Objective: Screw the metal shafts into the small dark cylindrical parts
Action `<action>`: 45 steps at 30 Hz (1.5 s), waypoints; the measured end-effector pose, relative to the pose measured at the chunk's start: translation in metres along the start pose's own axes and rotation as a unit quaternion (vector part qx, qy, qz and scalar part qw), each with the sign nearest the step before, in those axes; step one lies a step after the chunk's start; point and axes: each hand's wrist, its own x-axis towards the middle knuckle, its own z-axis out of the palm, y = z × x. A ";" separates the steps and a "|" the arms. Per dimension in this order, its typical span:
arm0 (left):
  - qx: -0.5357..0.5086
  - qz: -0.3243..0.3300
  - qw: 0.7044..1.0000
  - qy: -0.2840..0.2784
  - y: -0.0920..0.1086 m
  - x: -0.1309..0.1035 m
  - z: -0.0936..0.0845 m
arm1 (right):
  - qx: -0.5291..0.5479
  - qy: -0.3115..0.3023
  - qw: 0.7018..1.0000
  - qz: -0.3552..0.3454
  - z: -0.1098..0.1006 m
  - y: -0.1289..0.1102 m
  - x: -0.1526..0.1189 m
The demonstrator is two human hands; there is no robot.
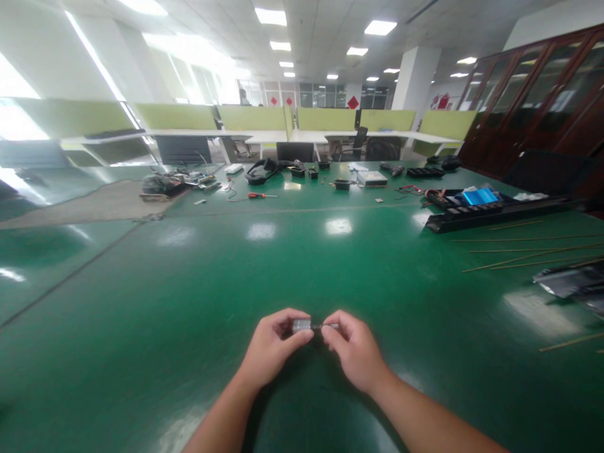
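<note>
My left hand point(271, 349) is closed around a small silver metal cylinder point(302, 325), pinched between thumb and fingers. From the cylinder's right end a thin dark shaft point(317, 327) runs towards my right hand point(356, 352). The right thumb and fingertips pinch a slim silver metal piece point(335, 326) in line with that shaft. Both hands are held close together, low in the middle of the head view, above the green tabletop point(302, 270). Whether the shaft enters the right-hand piece cannot be made out, as fingers cover part of it.
Across the far part of the table lie an orange-handled screwdriver point(257, 195), a black headset point(261, 171), a silver box point(372, 178) and a heap of electronic parts point(163, 185). On the right are a long black tray point(495, 215), several thin rods point(528, 251) and a plastic bag point(566, 280).
</note>
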 end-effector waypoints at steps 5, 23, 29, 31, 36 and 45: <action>0.006 0.001 1.000 0.000 0.000 0.000 -0.001 | -0.001 -0.002 1.000 -0.002 0.000 0.000 -0.001; -0.015 -0.002 1.000 0.010 -0.002 0.000 -0.001 | -0.008 -0.005 1.000 -0.010 0.000 0.004 0.000; -0.012 -0.003 1.000 0.011 0.001 0.000 0.000 | -0.007 -0.001 1.000 -0.010 0.000 0.004 0.001; -0.010 -0.001 1.000 0.009 0.001 0.000 0.000 | -0.005 -0.002 1.000 -0.008 0.000 0.005 0.001; -0.003 0.004 1.000 0.008 0.001 0.000 0.000 | -0.004 0.000 1.000 -0.007 0.000 0.005 0.001; -0.010 0.002 1.000 0.007 0.001 0.000 -0.001 | 0.000 -0.001 1.000 -0.002 0.000 0.002 0.001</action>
